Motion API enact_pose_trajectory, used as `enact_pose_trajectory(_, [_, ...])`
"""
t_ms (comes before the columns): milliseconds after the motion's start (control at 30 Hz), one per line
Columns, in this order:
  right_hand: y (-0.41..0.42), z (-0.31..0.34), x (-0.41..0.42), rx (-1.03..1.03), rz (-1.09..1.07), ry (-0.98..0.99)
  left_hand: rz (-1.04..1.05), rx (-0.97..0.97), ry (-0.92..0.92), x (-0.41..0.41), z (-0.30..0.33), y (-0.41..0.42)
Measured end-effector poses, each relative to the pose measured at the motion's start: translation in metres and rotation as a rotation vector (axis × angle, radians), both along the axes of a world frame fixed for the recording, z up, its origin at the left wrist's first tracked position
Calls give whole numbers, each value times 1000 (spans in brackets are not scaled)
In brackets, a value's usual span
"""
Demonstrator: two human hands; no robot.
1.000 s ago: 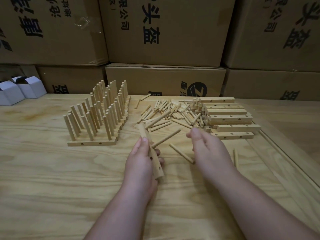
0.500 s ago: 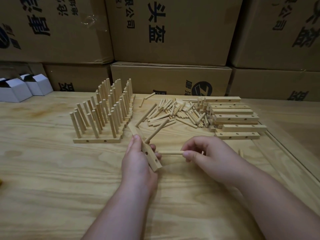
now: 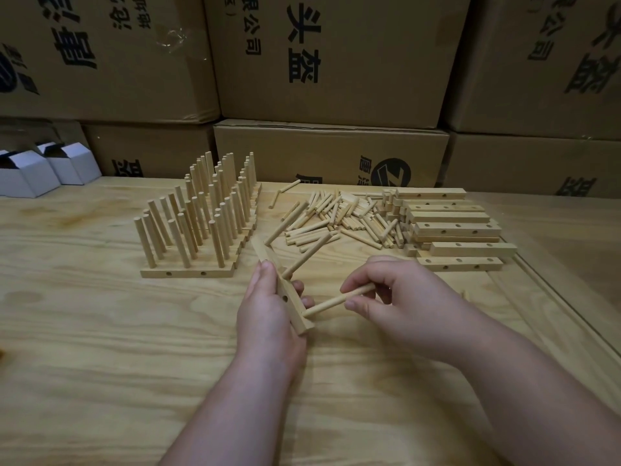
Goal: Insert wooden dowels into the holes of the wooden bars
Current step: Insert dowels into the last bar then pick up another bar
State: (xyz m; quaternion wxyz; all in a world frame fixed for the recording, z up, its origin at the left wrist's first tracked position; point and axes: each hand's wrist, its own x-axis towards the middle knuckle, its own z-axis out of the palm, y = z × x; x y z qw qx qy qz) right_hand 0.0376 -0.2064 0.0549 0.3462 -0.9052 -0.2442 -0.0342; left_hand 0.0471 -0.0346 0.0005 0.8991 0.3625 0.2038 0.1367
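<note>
Left hand (image 3: 268, 311) closes its grip on a wooden bar (image 3: 284, 290), held on edge and angled away from the person, near end low by the bench (image 3: 100, 331). One dowel (image 3: 307, 255) already stands out of the bar's side, pointing up and to the right. An open hole shows on the bar's top edge between thumb and fingers.

Right hand (image 3: 396, 297) pinches a second dowel (image 3: 336, 301) between thumb and fingertips; its free end touches the bar's side near the near end (whether it has entered a hole cannot be told).

Behind the hands: a heap of loose dowels (image 3: 336, 216) lies mid-bench, with a stack of empty bars (image 3: 450, 227) just to its right, holes visible along their faces. To the left, finished bars (image 3: 201, 223) sit side by side, dowels upright in rows.

Cardboard boxes (image 3: 336, 62) with printed characters wall off the back. Two small white boxes (image 3: 43, 169) sit at far left.
</note>
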Motion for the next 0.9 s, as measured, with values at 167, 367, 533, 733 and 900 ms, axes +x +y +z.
enact_pose_trajectory(167, [8, -5, -4, 11, -9, -46, 2, 6, -19, -2, 0, -2])
enact_pose_trajectory(367, [15, -13, -7, 23, -61, -44, -15, 89, -32, -6, 2, -7])
enact_pose_trajectory(533, [8, -15, -3, 40, -120, 126, -14, 135, -35, -10, 5, -9])
enact_pose_trajectory(733, [-5, -8, 7, 296, -222, 260, -79, 22, -132, -9, 8, -11])
enact_pose_trajectory(900, [-5, -10, 8, 428, -293, 299, -96, -108, -182, -5, 6, -4])
